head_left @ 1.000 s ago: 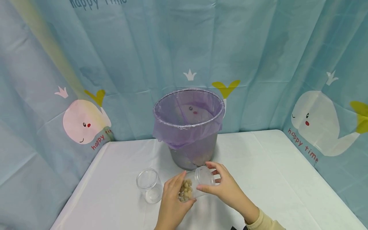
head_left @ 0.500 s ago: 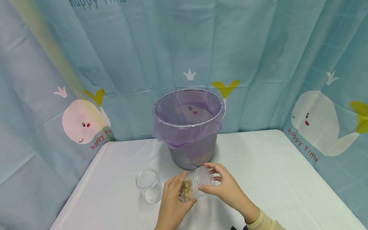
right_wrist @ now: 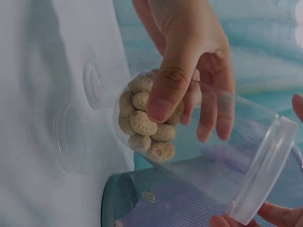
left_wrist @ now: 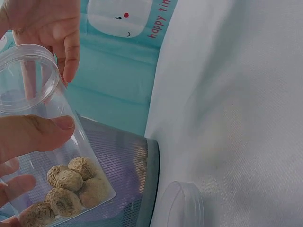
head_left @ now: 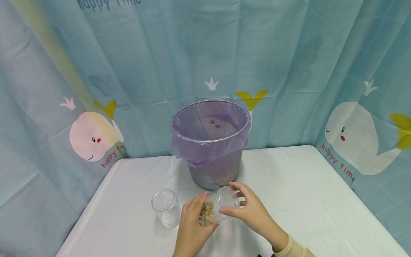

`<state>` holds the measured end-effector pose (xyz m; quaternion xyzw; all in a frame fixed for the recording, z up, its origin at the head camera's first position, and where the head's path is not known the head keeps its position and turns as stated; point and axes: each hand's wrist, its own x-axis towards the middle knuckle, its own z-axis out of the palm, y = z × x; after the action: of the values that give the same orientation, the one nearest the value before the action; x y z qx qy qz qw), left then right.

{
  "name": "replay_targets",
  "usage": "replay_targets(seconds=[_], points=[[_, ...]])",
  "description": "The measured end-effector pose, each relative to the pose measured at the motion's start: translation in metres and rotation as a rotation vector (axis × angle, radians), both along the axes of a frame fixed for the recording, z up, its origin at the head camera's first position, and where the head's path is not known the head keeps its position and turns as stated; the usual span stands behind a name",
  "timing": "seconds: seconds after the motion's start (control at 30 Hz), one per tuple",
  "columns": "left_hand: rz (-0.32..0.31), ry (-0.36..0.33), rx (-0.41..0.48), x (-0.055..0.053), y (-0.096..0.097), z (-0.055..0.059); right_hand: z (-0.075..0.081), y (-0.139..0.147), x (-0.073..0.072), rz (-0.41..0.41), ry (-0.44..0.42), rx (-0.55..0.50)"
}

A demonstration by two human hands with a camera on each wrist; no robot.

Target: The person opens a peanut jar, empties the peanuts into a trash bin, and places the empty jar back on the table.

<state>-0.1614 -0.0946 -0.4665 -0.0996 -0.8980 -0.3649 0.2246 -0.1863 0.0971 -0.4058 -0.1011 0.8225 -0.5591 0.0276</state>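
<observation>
While the jar (head_left: 218, 208) slants lengthwise 8-to-2 o'clock (head view), left hand (head_left: 194, 224) clamps its lower end, right hand (head_left: 252, 211) its rim end.

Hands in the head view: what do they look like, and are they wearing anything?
The left hand and right hand are ordinary human hands; no gloves or rings show. A plain cream sleeve ends just above the right wrist, while none shows on the left. Something black beside that sleeve is too cut off to identify.
</observation>
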Motion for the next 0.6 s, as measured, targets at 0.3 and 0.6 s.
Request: replay_targets(seconds=[0.3, 0.6], points=[[-0.005, 0.027, -0.007, 0.0000, 0.0005, -0.0005, -0.0027, -0.0010, -0.0021, -0.013, -0.004, 0.001], [-0.009, 0.027, -0.003, -0.0001, 0.0013, -0.0005, -0.0043, 0.0030, -0.0017, 0.040, 0.031, -0.013]])
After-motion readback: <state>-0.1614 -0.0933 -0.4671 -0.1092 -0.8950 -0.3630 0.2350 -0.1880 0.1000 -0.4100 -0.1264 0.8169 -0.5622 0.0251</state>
